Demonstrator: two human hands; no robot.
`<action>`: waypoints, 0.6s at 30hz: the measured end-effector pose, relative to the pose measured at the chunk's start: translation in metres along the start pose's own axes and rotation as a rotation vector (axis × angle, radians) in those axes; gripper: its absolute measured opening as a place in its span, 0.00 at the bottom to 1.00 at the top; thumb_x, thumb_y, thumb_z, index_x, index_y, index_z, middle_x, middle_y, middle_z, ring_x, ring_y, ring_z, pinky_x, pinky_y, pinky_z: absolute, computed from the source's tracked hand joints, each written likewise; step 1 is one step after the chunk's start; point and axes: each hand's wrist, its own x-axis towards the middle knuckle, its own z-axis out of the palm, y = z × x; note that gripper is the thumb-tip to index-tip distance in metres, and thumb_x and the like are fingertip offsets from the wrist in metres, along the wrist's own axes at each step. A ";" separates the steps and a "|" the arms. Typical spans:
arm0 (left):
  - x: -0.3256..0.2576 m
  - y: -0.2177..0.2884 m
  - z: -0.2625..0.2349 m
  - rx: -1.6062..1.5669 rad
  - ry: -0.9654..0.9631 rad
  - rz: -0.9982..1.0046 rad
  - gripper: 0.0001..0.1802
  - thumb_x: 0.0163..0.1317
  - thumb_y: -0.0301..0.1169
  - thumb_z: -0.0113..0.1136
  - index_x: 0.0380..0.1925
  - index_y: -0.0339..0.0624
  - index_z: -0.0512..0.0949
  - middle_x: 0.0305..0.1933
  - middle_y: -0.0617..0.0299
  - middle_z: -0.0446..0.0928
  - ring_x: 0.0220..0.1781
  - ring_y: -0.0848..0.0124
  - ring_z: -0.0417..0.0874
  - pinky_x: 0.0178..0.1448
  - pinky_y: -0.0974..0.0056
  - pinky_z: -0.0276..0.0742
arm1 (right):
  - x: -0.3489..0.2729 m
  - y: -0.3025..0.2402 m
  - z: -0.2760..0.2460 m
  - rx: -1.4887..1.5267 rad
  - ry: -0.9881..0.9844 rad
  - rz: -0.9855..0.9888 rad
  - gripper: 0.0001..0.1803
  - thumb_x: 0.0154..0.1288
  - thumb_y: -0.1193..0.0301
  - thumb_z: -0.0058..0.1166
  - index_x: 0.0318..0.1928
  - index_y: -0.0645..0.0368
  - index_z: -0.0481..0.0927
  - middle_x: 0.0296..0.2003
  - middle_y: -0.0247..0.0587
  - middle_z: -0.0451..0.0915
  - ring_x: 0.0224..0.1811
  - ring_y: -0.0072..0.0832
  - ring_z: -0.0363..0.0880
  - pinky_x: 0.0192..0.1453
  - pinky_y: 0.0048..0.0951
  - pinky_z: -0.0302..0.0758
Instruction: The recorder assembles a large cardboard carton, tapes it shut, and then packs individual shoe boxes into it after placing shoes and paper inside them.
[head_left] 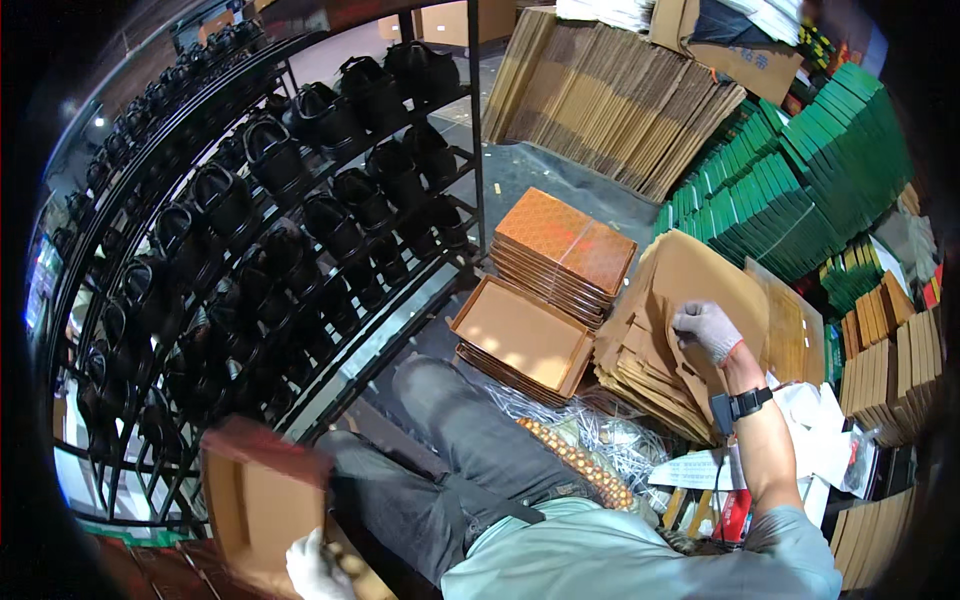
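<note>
My right hand (706, 332), in a white knit glove, is closed on the edge of a brown paper sheet (672, 300), which curls up from a thick stack of brown paper (640, 375). At the lower left my left hand (318, 568), also gloved, is closed at the near edge of an open cardboard box (262, 515). A reddish flap on that box is blurred by motion. Part of the left hand's grip is hidden. In front of my knees lie stacked shallow box trays (530, 335), beside a strapped stack of orange patterned box lids (565, 245).
A black metal rack (478, 150) with rows of black shoes (270, 155) fills the left. Bundled flat cardboard (610, 100) stands at the back, green folded boxes (770, 180) at the right. Shredded white paper (615, 430) and loose printed sheets (695, 470) lie beside me.
</note>
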 end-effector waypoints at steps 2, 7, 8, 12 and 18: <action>0.003 -0.009 0.034 0.149 0.047 0.217 0.21 0.57 0.25 0.71 0.53 0.40 0.87 0.56 0.43 0.86 0.69 0.43 0.81 0.83 0.40 0.70 | 0.009 -0.005 0.008 -0.414 0.004 -0.119 0.09 0.68 0.70 0.71 0.40 0.64 0.94 0.30 0.41 0.90 0.30 0.30 0.87 0.36 0.34 0.81; 0.052 0.029 0.080 0.198 -0.286 0.500 0.15 0.50 0.20 0.67 0.38 0.45 0.91 0.54 0.59 0.88 0.72 0.49 0.80 0.80 0.31 0.68 | 0.002 -0.028 0.017 -0.082 0.004 -0.027 0.09 0.65 0.70 0.70 0.36 0.65 0.91 0.29 0.41 0.88 0.33 0.30 0.90 0.38 0.34 0.84; 0.054 0.031 0.079 0.193 -0.289 0.503 0.15 0.50 0.20 0.67 0.38 0.45 0.91 0.54 0.59 0.88 0.72 0.49 0.80 0.80 0.31 0.68 | 0.001 -0.033 0.013 -0.084 0.008 -0.025 0.09 0.65 0.70 0.70 0.36 0.65 0.91 0.29 0.41 0.88 0.33 0.30 0.90 0.38 0.34 0.84; 0.076 0.072 0.049 -0.125 -0.272 0.435 0.35 0.46 0.15 0.73 0.60 0.44 0.87 0.74 0.42 0.79 0.82 0.38 0.74 0.88 0.37 0.65 | -0.033 -0.106 0.061 0.514 -0.192 0.031 0.03 0.74 0.75 0.60 0.40 0.57 0.85 0.35 0.30 0.81 0.34 0.22 0.82 0.39 0.31 0.82; 0.133 0.251 0.064 -0.954 -0.393 0.160 0.40 0.66 0.43 0.81 0.70 0.31 0.76 0.71 0.40 0.79 0.76 0.50 0.80 0.79 0.49 0.75 | -0.083 -0.207 0.240 0.293 -0.571 -0.344 0.07 0.82 0.70 0.58 0.46 0.57 0.86 0.36 0.27 0.82 0.35 0.18 0.82 0.38 0.25 0.82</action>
